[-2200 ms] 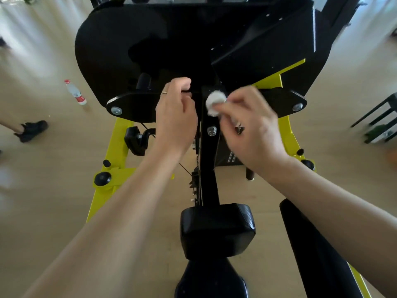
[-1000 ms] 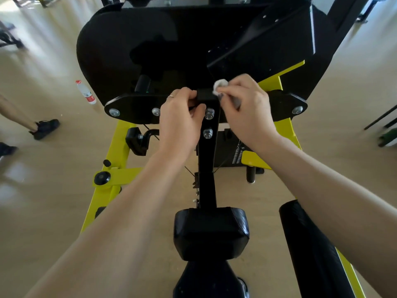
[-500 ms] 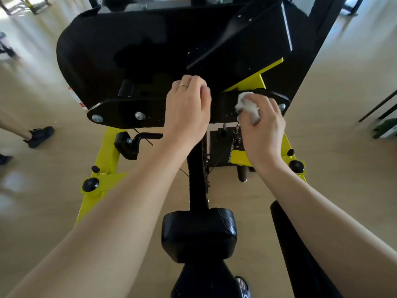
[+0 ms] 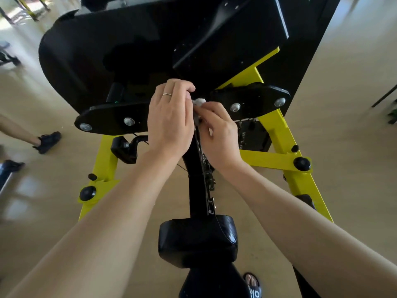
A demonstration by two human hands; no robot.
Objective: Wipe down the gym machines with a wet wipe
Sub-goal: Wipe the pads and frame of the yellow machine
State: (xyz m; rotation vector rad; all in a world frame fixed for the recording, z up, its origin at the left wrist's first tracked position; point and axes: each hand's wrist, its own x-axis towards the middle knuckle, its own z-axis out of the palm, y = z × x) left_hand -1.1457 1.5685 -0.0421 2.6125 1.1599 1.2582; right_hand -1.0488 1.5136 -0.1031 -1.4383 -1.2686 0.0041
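Over a tan floor point(image 4: 343, 125), right hand point(image 4: 219, 134) pinches the wipe point(image 4: 198, 102) beside left hand point(image 4: 169, 121) gripping the bar point(image 4: 113, 119).

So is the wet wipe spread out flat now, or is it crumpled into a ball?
Crumpled. The wet wipe shows only as a small white wad, pinched in the right hand beside the left hand.

Little can be read here. At about five o'clock, near the bottom edge, a dark sandal point(image 4: 253, 288) on the person's foot bears pale letters across its strap, seemingly "PIO", cut off and uncertain. The gym machine point(image 4: 150, 50) shows no legible label.
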